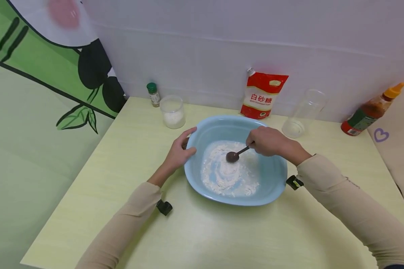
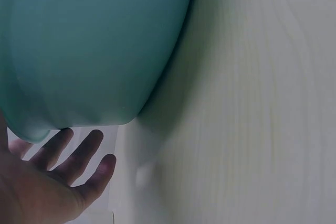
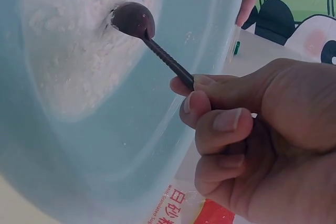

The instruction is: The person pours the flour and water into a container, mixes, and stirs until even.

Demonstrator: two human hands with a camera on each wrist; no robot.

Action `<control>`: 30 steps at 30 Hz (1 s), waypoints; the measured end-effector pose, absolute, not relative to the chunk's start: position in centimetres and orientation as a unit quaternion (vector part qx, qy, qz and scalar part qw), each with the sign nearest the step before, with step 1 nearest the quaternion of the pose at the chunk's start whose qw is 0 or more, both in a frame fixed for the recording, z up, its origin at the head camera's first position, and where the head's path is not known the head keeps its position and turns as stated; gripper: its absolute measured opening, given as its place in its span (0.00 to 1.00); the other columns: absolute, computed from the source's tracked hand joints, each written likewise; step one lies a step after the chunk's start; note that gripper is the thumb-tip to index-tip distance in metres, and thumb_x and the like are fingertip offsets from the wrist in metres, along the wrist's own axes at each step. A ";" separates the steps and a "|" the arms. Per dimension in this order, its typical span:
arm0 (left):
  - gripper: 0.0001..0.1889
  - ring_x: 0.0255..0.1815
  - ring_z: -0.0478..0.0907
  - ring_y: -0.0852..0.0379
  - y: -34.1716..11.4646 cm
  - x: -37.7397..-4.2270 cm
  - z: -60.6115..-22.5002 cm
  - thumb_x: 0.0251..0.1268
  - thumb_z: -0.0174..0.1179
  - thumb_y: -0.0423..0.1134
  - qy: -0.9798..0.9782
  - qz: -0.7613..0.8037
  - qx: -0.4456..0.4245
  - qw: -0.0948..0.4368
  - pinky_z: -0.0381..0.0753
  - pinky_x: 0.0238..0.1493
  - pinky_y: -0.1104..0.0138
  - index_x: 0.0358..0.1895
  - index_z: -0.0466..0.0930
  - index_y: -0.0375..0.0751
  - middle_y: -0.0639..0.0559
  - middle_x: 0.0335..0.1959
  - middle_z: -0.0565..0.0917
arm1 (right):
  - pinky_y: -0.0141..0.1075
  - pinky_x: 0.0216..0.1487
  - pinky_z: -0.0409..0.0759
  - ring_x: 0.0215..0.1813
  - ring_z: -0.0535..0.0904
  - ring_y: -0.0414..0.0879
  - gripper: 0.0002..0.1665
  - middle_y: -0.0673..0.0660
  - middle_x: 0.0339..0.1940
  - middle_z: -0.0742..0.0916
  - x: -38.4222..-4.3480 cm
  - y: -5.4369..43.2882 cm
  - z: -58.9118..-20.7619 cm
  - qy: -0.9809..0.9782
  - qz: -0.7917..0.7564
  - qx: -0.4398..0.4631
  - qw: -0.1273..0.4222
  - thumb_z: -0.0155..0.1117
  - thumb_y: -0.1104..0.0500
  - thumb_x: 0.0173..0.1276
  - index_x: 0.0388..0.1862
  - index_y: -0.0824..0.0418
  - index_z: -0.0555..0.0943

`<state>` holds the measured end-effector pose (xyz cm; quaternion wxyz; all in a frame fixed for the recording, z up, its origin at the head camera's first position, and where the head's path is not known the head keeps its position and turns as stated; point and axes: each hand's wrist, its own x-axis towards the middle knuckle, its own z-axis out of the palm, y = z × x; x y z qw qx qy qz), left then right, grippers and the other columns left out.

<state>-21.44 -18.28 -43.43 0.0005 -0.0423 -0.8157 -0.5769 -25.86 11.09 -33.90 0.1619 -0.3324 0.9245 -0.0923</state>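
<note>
The right hand (image 1: 267,141) pinches a brown spoon (image 1: 232,157) by its handle, the spoon's head in white powder (image 1: 229,179). The left hand (image 1: 178,152), fingers spread, holds the blue basin (image 1: 272,175) standing on the table (image 1: 239,239).

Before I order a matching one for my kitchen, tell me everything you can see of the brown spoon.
The spoon is dark brown and looks like plastic. Its rounded bowl is glossy, and its slim handle has fine ridges along it. The right hand pinches the handle, hiding its far end. The spoon slants down inside the blue basin, its bowl at the white powder, with a little white on the bowl's edge.
</note>
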 end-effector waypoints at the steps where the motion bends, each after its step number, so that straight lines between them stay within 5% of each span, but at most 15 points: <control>1: 0.38 0.54 0.80 0.37 -18.3 -21.4 -43.4 0.56 0.55 0.27 -0.815 -0.577 -0.041 0.000 0.85 0.46 0.55 0.75 0.64 0.46 0.28 0.61 0.79 | 0.39 0.39 0.85 0.36 0.80 0.51 0.12 0.61 0.44 0.91 -25.9 11.0 -33.9 0.924 -0.093 -0.333 0.162 0.66 0.66 0.65 0.46 0.62 0.89; 30: 0.38 0.58 0.79 0.36 -18.1 -21.5 -43.4 0.57 0.54 0.27 -0.816 -0.577 -0.038 -0.003 0.85 0.49 0.50 0.76 0.63 0.48 0.30 0.64 0.77 | 0.34 0.33 0.79 0.32 0.78 0.45 0.11 0.56 0.39 0.91 -23.3 12.8 -34.4 0.914 -0.098 -0.357 0.167 0.65 0.67 0.66 0.43 0.61 0.90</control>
